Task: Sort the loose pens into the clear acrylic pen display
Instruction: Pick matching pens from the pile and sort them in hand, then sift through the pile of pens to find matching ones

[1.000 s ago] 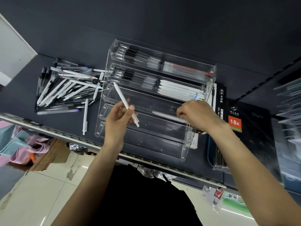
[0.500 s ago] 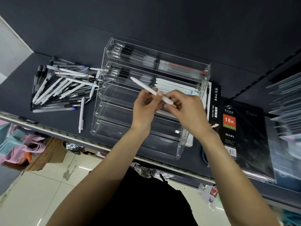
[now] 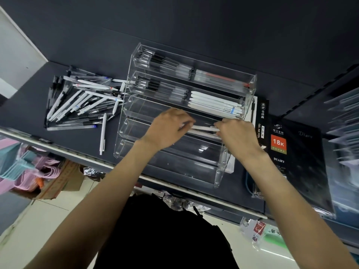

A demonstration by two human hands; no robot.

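Holding a white pen (image 3: pixel 202 128) level between them, the left hand (image 3: pixel 167 129) and right hand (image 3: pixel 236 135) each pinch one end, fingers curled round the barrel. The pen lies sideways over the middle tiers of the clear display (image 3: pixel 217 177), probably so it can drop flat into a tray the way the others lie. Just beyond the right fingers (image 3: pixel 221 126), a row of white pens (image 3: pixel 215 102) already fills the right half of the second tier, all pointing the same way. That suggests like goes with like, and this pen belongs with or below them. Whether it is touching a tray floor yet I cannot tell; the blur hides it.

Further beyond the fingers, the two back tiers hold black-gripped clear pens (image 3: pixel 161 85) on the left. The front tiers, nearer than the fingers, look unfilled.

Well to the left of the left fingers (image 3: pixel 186 121), the loose pile (image 3: pixel 81 101) sits on the shelf (image 3: pixel 23 105), with one white pen (image 3: pixel 102 133) lying apart from it. Plenty remains to sort. To the right of the right hand stands a diary (image 3: pixel 287 152).
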